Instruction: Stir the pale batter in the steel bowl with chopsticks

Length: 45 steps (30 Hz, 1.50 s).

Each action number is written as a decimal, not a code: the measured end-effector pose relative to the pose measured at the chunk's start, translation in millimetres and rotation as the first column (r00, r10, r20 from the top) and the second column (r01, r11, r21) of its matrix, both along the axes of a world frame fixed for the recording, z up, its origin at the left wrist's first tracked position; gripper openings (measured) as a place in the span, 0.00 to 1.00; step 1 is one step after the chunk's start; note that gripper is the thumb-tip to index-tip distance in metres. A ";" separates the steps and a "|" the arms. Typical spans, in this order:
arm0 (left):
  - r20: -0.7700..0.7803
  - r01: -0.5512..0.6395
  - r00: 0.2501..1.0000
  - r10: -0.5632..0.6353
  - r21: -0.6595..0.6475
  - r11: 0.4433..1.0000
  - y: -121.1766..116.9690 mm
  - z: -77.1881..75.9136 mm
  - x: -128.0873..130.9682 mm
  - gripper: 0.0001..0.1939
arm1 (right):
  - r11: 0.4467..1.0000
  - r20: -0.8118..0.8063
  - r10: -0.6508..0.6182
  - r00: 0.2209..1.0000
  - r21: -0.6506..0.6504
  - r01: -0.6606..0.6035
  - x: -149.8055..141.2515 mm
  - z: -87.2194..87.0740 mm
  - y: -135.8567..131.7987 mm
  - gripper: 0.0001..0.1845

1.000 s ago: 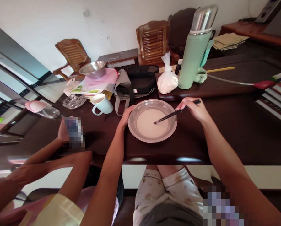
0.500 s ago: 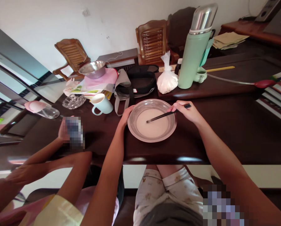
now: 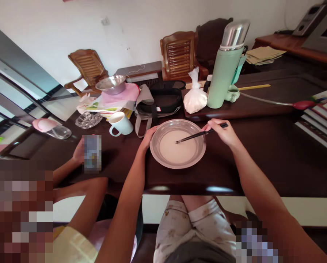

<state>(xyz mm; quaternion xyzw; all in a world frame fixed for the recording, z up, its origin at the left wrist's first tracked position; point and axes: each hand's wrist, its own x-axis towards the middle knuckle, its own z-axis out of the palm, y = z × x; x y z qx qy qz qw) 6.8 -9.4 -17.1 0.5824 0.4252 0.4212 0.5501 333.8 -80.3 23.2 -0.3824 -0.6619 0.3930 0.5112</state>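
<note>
Now, against half a second ago: black chopsticks, stick count unclear, tips shifted rightward in pale liquid; right hand drawn slightly outward, grip clamped on them. Metal bowl, one, on the desk; left hand at its left rim, whether clamped cannot be told. Another person's hand, left, one. Beyond: white mug, one; glass dish, one; black-grey carrier, one, behind the bowl; tied bag of white contents, one; green flask, one, upright, partly hiding one cup. Farthest: slatted chairs, two.
</note>
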 end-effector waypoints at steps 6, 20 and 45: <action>-0.043 -0.015 0.999 0.016 0.019 1.000 -1.3 5.6 -3.6 0.24 | 0.999 0.047 0.043 0.998 -0.026 -0.042 -0.7 3.3 1.8 0.15; -0.008 0.007 1.000 -0.007 0.027 1.000 2.3 1.7 -11.0 0.24 | 0.997 0.063 -0.054 0.997 -0.048 0.057 -9.9 17.7 -10.8 0.17; -0.049 -0.022 0.999 0.023 0.024 0.999 0.7 -1.6 -9.6 0.23 | 0.992 -0.042 -0.103 0.994 -0.077 0.100 -10.1 12.5 -10.7 0.21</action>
